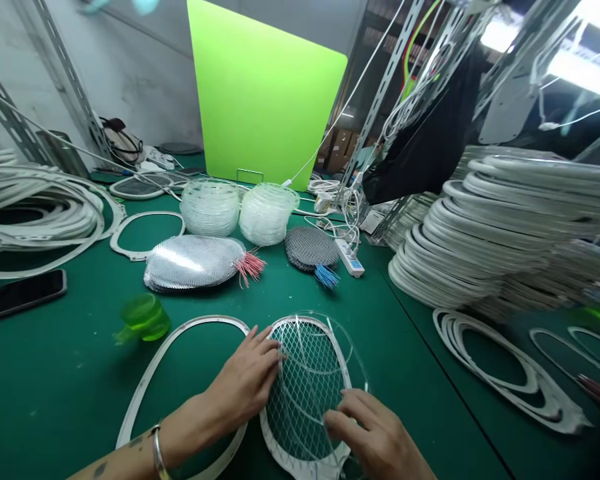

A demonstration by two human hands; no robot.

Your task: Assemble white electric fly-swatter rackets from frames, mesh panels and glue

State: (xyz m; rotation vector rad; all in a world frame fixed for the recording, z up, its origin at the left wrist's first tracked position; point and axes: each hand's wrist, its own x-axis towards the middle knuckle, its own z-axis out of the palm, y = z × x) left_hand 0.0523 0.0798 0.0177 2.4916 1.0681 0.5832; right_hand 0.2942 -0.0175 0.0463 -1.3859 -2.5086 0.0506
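At white oval diamond-mesh frame (307,373): left fingers (265,351) bent, right fingers (354,419) curled; both grasps unclear.

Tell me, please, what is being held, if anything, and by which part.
The left hand rests on the white mesh frame at its left rim; the right hand is at its lower-right side, its hold unclear.

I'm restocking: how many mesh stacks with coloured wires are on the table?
2: the silvery mesh stack with red wires, beyond the left hand, and the dark mesh stack with blue wires, beside the white power strip. Others could be hidden.
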